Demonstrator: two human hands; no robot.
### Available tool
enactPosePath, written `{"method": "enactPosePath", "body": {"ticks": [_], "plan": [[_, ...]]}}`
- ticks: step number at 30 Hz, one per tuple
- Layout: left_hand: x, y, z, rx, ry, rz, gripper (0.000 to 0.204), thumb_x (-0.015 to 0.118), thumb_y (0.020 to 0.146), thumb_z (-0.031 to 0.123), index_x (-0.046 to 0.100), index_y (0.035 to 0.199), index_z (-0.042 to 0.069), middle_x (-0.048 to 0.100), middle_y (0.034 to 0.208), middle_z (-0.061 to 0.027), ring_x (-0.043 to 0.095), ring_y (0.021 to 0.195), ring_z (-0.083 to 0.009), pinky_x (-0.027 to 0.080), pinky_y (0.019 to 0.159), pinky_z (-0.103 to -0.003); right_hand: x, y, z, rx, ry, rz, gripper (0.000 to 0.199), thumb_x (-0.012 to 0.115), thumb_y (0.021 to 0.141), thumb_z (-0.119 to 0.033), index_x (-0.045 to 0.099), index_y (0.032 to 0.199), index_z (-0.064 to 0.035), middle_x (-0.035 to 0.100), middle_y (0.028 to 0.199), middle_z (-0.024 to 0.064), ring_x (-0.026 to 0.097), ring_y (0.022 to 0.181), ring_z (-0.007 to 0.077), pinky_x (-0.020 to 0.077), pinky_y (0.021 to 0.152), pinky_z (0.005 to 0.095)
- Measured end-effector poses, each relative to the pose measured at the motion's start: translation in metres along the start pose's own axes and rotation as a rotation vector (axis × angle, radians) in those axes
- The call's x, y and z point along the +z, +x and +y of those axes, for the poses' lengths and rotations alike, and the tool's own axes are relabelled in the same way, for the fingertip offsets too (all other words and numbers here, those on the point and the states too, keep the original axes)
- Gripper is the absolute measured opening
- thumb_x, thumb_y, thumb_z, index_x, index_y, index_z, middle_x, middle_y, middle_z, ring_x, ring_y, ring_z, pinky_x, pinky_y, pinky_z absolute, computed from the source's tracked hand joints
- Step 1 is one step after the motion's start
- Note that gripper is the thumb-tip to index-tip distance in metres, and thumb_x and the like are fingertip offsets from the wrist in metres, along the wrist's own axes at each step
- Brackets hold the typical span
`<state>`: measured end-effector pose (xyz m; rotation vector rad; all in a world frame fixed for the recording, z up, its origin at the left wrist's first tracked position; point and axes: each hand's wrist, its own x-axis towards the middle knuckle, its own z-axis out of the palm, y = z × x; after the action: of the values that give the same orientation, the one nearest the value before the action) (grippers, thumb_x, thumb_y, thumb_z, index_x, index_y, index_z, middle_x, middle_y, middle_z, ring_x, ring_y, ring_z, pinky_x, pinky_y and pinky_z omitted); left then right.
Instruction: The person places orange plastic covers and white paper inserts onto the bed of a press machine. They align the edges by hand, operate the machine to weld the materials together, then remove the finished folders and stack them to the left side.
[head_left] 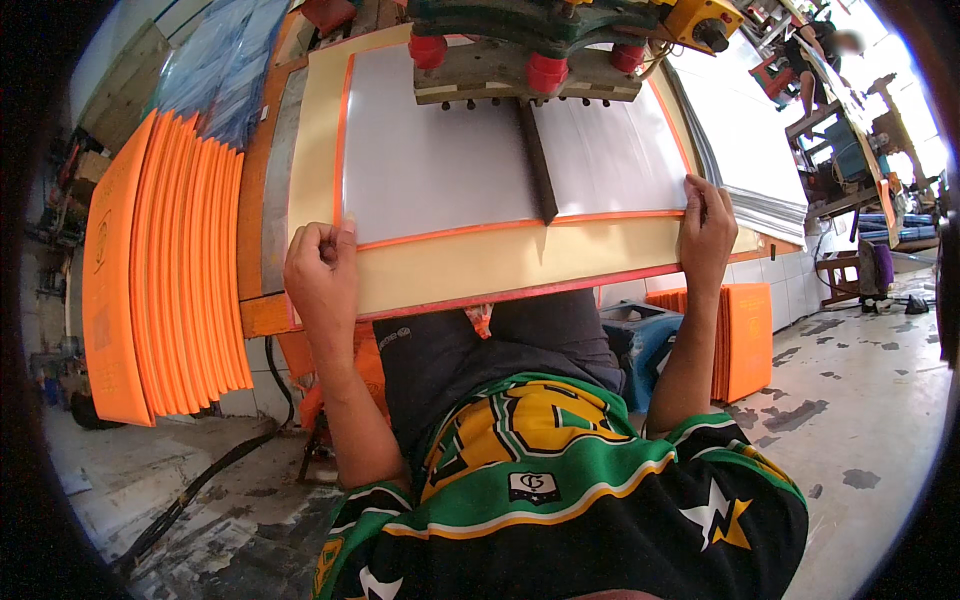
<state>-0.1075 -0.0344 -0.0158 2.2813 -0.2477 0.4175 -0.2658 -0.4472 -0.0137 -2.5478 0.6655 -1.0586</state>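
Note:
An open orange folder cover (450, 234) lies flat on a pale yellow board (460, 275), its inner faces covered by whitish, shiny sheets (440, 165). A dark narrow bar (535, 165) of the press runs down over its middle fold. At the cover's near left corner, my left hand (322, 270) has curled fingers with the thumb on the edge; whether it grips or only presses is hard to see. My right hand (707, 235) pinches the near right corner between thumb and fingers. The press head (530, 75), with red fittings, stands over the cover's far part.
Orange folders (170, 270) stand stacked at the left, beside clear bluish plastic sleeves (220, 70). White sheets (740, 130) are piled at the right. Below the table are a blue bin (640, 345) and more orange folders (745, 340). Another person (815, 60) is far right.

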Motion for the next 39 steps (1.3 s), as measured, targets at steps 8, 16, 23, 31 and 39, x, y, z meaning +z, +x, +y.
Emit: {"method": "enactPosePath", "body": {"ticks": [8,16,23,31,39], "plan": [[0.0,0.001,0.0,0.026,0.008,0.009,0.037,0.074,0.1,0.023,0.059,0.079,-0.003,0.054,0.074,-0.0067,0.05,0.067,-0.0175,0.045,0.064,-0.035,0.0,0.0,-0.001,0.0,-0.007,0.004,0.022,0.058,0.104,-0.01,0.072,0.115,0.0018,0.068,0.099,0.0198,0.069,0.091,0.0359,0.0535,0.082,0.0445],[0.0,0.001,-0.002,0.031,0.007,0.01,0.038,0.074,0.1,0.026,0.06,0.079,-0.003,0.055,0.074,-0.0064,0.05,0.067,-0.0169,0.046,0.063,-0.035,0.0,0.0,-0.002,0.005,-0.012,-0.01,0.023,0.057,0.104,-0.009,0.072,0.116,0.0027,0.068,0.099,0.02,0.069,0.09,0.0353,0.0538,0.082,0.0449],[0.001,0.001,-0.001,0.024,0.009,0.017,0.04,0.074,0.1,0.027,0.06,0.078,-0.003,0.055,0.074,-0.0065,0.051,0.067,-0.0171,0.046,0.063,-0.035,0.001,-0.001,0.007,-0.006,-0.059,-0.025,0.023,0.057,0.108,-0.014,0.073,0.119,-0.0011,0.068,0.101,0.0152,0.069,0.093,0.0283,0.0543,0.08,0.0398],[0.0,0.001,-0.001,0.022,0.022,0.011,0.04,0.074,0.1,0.027,0.059,0.078,-0.003,0.055,0.074,-0.0065,0.051,0.067,-0.0178,0.046,0.064,-0.035,0.001,-0.001,0.005,0.004,-0.047,-0.026,0.024,0.057,0.108,-0.013,0.073,0.119,-0.0011,0.068,0.1,0.0148,0.069,0.092,0.0278,0.0541,0.08,0.04],[0.001,0.001,-0.003,0.025,0.02,0.015,0.038,0.075,0.099,0.026,0.059,0.078,-0.003,0.055,0.074,-0.0066,0.051,0.067,-0.0181,0.046,0.064,-0.035,-0.001,-0.001,-0.002,0.023,-0.006,-0.014,0.023,0.058,0.104,-0.009,0.072,0.116,0.0026,0.069,0.099,0.0193,0.07,0.09,0.0338,0.0547,0.081,0.0437]]}}
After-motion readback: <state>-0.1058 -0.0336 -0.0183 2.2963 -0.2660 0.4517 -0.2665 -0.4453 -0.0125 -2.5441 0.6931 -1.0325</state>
